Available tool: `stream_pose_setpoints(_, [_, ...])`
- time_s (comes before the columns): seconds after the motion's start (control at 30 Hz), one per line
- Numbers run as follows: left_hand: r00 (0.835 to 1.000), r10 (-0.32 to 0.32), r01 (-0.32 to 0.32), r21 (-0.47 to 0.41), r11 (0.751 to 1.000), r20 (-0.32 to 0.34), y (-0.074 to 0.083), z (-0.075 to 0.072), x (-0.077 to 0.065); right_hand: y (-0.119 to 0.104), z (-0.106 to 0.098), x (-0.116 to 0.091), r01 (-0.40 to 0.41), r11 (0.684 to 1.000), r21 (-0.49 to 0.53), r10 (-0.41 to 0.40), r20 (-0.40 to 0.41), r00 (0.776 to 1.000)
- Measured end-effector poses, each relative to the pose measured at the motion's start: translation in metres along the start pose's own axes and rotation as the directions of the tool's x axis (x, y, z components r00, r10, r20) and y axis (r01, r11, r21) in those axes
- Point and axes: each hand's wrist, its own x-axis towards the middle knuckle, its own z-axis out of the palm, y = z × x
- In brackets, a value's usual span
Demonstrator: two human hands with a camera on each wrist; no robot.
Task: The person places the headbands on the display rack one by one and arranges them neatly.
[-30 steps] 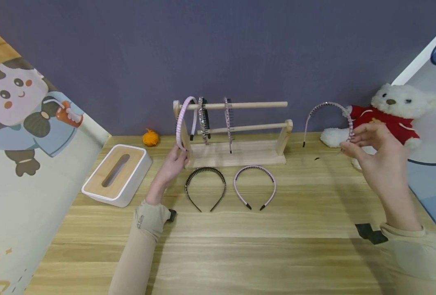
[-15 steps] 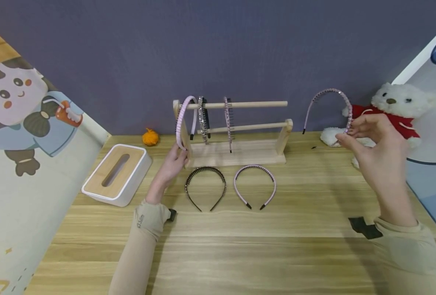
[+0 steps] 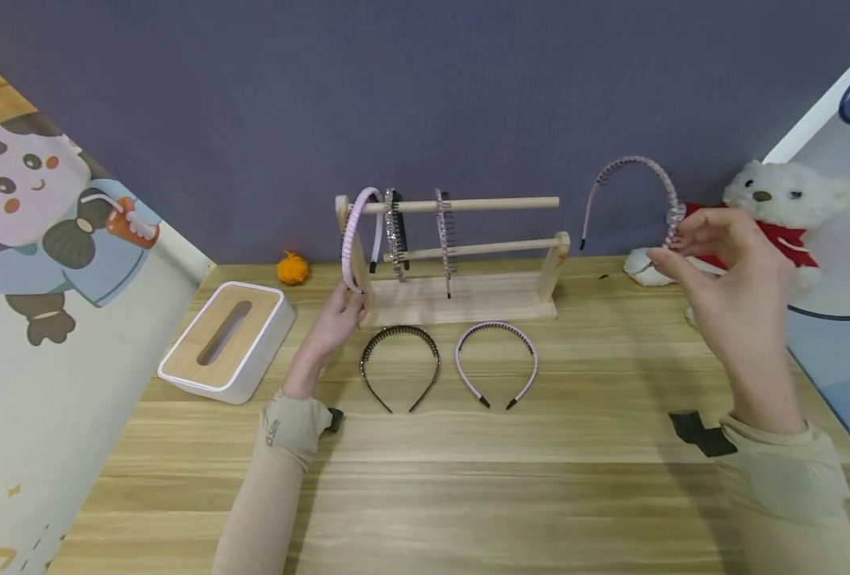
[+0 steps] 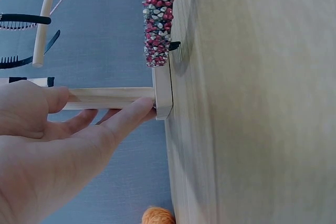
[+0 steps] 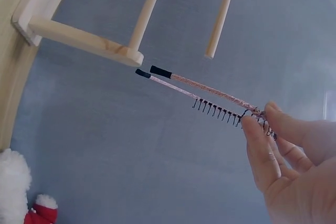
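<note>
I saw the right hand's grip pinch a glittery pink toothed headband by one side, arch uppermost towards the tabletop's far right corner, right of the free rod end on the pale wooden rack, whose left post the left hand grasped.

Left sleeve cuff: we see a small, dark, letter-like mark on the fabric, at the cuff's left side in the head view; it is too small and blurred for us to read.
Readable text: across the head view and both wrist views, we can read none.
</note>
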Motion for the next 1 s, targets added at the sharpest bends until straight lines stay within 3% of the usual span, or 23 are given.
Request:
stream_pose_setpoints(0.27, [1.000, 0.004, -0.003, 0.009, 1.000, -0.009, -0.001, 0.000, 0.000, -0.009, 0.007, 0.003, -0.025, 1.000, 0.010, 0.025, 0.012, 1.000])
stream_pose_setpoints(1.0, [1.000, 0.009, -0.009, 0.006, 1.000, 0.004, -0.001, -0.002, 0.000, -0.025, 0.041, 0.012, 0.064, 0.997, 0.047, -0.066, 0.046, 0.997])
